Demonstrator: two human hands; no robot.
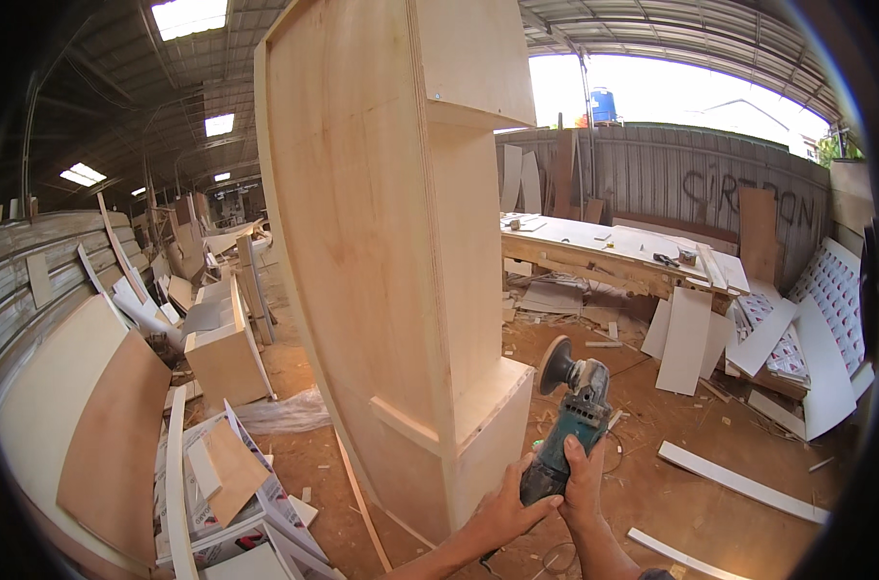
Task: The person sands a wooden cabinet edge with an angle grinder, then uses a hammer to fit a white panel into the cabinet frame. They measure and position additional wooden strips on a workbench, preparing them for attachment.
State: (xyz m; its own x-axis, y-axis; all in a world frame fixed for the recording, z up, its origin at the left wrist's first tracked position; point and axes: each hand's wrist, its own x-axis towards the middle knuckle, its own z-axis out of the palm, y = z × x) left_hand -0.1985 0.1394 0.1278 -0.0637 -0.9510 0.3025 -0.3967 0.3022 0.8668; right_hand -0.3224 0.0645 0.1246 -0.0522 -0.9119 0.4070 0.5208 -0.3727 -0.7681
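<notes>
Both my hands are wrapped round the body of a teal and grey angle grinder (573, 435). My left hand (510, 512) closes on its rear end from the left, and my right hand (585, 476) grips its body from the right. A round sanding disc (556, 365) sits at the grinder's head, tilted upward. Just left of the disc stands a tall plywood cabinet (352, 242) with a recessed middle and a lower ledge (488, 411). The disc looks close to this ledge but apart from it. The cabinet's top runs out of view.
A long workbench (594, 237) with small tools stands behind at right. White board strips (739, 480) and scraps lie on the brown floor. Several panels (686, 338) lean near the bench. At left are sheets (116, 435), offcuts and a smaller wooden cabinet (229, 362). A cord trails below my hands.
</notes>
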